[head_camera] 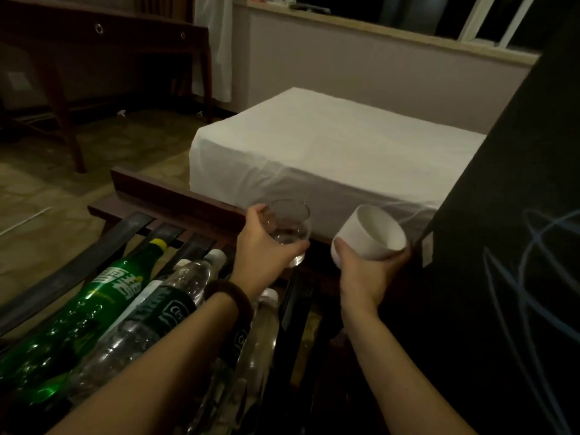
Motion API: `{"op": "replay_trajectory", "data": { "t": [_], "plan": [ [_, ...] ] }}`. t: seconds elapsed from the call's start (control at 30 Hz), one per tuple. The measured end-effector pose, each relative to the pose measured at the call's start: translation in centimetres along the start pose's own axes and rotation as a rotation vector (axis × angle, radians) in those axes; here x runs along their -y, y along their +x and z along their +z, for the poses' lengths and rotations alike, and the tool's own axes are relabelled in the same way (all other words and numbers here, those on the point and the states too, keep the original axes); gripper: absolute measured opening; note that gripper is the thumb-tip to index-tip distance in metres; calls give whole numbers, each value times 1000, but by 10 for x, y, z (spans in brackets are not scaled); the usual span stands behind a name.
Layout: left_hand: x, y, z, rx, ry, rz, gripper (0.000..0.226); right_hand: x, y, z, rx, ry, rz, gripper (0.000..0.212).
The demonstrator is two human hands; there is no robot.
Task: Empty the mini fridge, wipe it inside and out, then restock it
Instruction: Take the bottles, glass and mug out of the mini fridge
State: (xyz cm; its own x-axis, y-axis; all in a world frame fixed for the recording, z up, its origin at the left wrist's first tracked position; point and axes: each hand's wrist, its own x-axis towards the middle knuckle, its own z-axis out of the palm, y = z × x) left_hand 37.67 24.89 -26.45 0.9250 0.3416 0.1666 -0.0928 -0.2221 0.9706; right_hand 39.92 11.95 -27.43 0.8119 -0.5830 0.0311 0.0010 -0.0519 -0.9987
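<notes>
Nearest, left: green soda bottle and clear water bottles lying on a slatted luggage rack. Beyond them, left hand curled round a clear glass; right hand grips a white cup, tilted. Far: white-sheeted bed. Dark cabinet side at right; fridge not identifiable.

Bottles crowding rack
</notes>
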Motion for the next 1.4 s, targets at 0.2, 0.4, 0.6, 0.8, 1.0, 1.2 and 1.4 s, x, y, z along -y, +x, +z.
{"op": "replay_trajectory", "data": {
  "t": [0.2,0.4,0.6,0.8,1.0,1.2,1.4],
  "plan": [
    [-8,21,21,34,143,50,79,-13,15,4,-47,105,-71,102],
    [12,26,41,124,266,-96,68,-44,16,7,53,-73,-98,106],
    [24,30,40,89,375,-105,70,-63,8,15,177,-202,-74,114],
    [27,36,42,144,455,-150,84,-63,7,15,215,-250,-110,112],
    [21,27,43,201,495,-146,106,-59,4,8,280,-295,-76,110],
    [8,22,31,192,511,-82,101,-58,0,-3,197,-283,-127,102],
    [9,11,25,117,490,-60,87,-55,2,-7,244,-281,-13,113]
  ]
}}
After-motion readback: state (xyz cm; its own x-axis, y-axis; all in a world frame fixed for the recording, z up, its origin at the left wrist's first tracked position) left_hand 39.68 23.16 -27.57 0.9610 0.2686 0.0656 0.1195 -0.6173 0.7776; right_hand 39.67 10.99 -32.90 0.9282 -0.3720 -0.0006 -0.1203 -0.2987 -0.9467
